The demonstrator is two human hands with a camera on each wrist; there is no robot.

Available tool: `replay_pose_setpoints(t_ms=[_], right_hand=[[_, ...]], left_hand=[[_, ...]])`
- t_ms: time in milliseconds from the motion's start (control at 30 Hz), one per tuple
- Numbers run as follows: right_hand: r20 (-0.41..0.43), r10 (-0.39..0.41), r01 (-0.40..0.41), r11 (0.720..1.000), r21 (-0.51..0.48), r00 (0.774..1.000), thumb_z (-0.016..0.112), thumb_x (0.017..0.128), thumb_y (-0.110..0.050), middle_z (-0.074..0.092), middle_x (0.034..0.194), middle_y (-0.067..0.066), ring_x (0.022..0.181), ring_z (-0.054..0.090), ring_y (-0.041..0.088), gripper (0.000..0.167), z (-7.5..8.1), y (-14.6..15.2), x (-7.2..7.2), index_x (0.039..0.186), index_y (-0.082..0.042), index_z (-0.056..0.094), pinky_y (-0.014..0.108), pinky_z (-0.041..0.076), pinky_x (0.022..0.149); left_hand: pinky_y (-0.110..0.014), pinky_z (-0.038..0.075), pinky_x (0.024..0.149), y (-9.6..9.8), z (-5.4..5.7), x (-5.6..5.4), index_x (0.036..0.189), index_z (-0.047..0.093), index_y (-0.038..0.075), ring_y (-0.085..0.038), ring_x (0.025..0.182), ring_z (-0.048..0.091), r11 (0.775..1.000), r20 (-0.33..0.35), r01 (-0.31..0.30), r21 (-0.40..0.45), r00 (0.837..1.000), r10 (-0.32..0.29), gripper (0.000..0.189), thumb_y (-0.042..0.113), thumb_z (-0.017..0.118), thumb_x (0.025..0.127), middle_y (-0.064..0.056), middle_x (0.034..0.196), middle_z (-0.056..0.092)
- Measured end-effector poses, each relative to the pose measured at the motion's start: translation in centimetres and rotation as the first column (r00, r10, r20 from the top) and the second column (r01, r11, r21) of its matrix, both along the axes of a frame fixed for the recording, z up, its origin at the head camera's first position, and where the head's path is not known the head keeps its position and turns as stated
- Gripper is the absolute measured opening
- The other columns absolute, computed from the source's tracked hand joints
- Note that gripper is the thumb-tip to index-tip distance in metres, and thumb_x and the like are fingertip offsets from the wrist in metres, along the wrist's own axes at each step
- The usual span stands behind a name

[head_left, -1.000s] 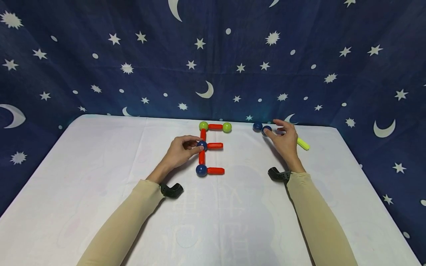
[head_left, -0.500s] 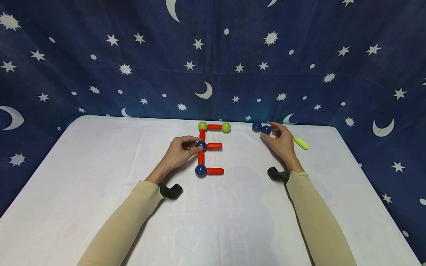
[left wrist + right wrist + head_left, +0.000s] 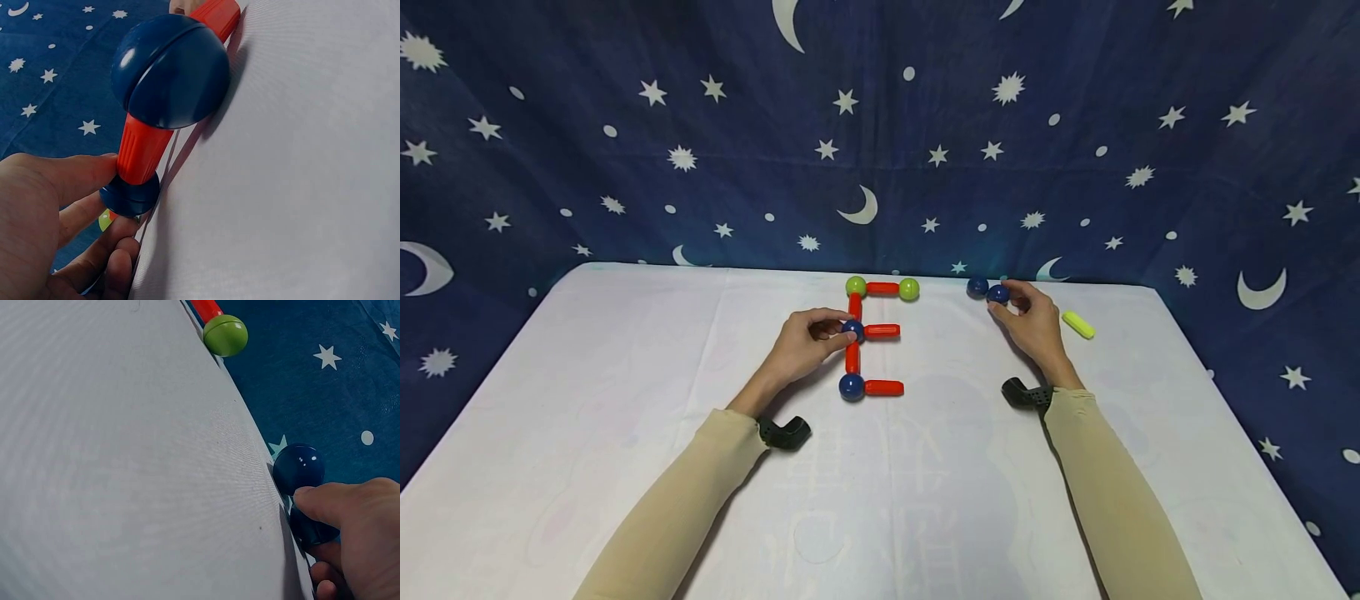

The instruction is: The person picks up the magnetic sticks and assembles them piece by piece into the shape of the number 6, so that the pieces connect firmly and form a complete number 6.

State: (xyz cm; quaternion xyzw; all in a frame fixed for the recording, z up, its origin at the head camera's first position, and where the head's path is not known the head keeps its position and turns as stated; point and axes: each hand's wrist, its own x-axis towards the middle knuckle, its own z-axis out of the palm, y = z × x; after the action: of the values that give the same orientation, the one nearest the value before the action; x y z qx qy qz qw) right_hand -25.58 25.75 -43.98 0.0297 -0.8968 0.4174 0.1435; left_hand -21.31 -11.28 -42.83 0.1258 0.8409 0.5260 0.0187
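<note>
Red sticks and balls form an E-like figure lying on the table. Its middle blue ball (image 3: 852, 328) is pinched between thumb and fingers of my left hand (image 3: 800, 343). The near corner has another blue ball (image 3: 852, 387), large in the left wrist view, with a red stick (image 3: 884, 388) pointing right. Green balls (image 3: 856, 286) stand at both ends of the top red stick (image 3: 882, 288). At the back right, my right hand (image 3: 1036, 329) pinches the nearer (image 3: 997, 293) of two blue balls; the other blue ball (image 3: 977, 287) sits right beside it.
A yellow stick (image 3: 1078, 324) lies to the right of my right hand. White cloth covers the table (image 3: 940, 467), and a dark blue curtain (image 3: 737, 167) with stars and moons hangs behind its far edge. The two blue balls are close to that edge.
My right hand has lowered and shifted slightly left, its raised fingers coming down beside the nearer blue ball. The left hand keeps its hold on the middle ball.
</note>
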Motion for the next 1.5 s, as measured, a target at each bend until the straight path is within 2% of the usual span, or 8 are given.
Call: replay_pose_setpoints(t_ms=[167,500,867,1000,1300,1500], right_hand=[[0.006,-0.008,0.008,1.000,-0.009,1.000,0.074,0.093,-0.014,0.065,0.122,0.024,0.110,0.060,0.037,0.046,-0.1,0.0,-0.1,0.134,0.001,0.061,0.040,0.044,0.089],[0.019,-0.023,0.024,0.999,-0.041,1.000,0.074,0.092,-0.013,0.065,0.119,0.025,0.108,0.059,0.036,0.045,0.1,-0.2,0.1,0.133,0.002,0.062,0.045,0.044,0.093],[0.000,-0.057,0.057,0.996,-0.074,0.998,0.077,0.091,-0.014,0.065,0.109,0.022,0.099,0.058,0.030,0.044,0.3,-0.4,0.1,0.130,0.002,0.065,0.027,0.040,0.083],[-0.013,-0.067,0.066,0.994,-0.086,0.998,0.077,0.090,-0.013,0.065,0.107,0.023,0.097,0.058,0.030,0.044,0.4,-0.5,0.1,0.130,0.003,0.065,0.027,0.040,0.084],[-0.019,-0.083,0.080,0.991,-0.104,0.996,0.076,0.091,-0.014,0.066,0.115,0.022,0.101,0.060,0.030,0.042,0.9,-0.4,0.1,0.129,0.001,0.066,0.027,0.043,0.086],[-0.042,-0.085,0.080,0.990,-0.117,0.995,0.076,0.091,-0.014,0.067,0.115,0.020,0.101,0.060,0.029,0.041,1.6,-0.7,0.2,0.128,0.001,0.067,0.025,0.042,0.081]], left_hand=[[-0.031,0.050,0.081,-0.1,0.0,0.2,0.119,0.073,0.002,-0.025,0.091,0.060,1.000,-0.005,-0.003,-0.009,1.000,0.003,0.031,0.015,0.077,0.092,-0.013,0.104,0.068],[-0.031,0.049,0.080,0.0,0.0,0.1,0.118,0.074,0.003,-0.025,0.089,0.059,1.000,-0.009,-0.004,-0.011,1.000,0.004,0.030,0.015,0.077,0.091,-0.012,0.102,0.067],[-0.030,0.050,0.080,-0.1,0.1,0.2,0.119,0.073,0.003,-0.025,0.090,0.060,1.000,-0.017,-0.001,-0.012,1.000,0.000,0.030,0.014,0.077,0.091,-0.012,0.103,0.068],[-0.029,0.050,0.080,-0.1,0.1,0.2,0.119,0.073,0.003,-0.025,0.090,0.060,1.000,-0.018,-0.002,-0.014,1.000,0.002,0.030,0.014,0.077,0.091,-0.012,0.103,0.068],[-0.034,0.050,0.082,0.0,0.1,0.1,0.119,0.073,0.001,-0.026,0.091,0.060,1.000,-0.017,0.002,-0.010,1.000,-0.003,0.031,0.015,0.077,0.092,-0.014,0.104,0.067],[-0.032,0.051,0.082,-0.1,0.1,0.0,0.119,0.073,0.002,-0.025,0.091,0.060,1.000,-0.016,0.002,-0.002,1.000,-0.002,0.030,0.014,0.077,0.092,-0.013,0.104,0.068]])
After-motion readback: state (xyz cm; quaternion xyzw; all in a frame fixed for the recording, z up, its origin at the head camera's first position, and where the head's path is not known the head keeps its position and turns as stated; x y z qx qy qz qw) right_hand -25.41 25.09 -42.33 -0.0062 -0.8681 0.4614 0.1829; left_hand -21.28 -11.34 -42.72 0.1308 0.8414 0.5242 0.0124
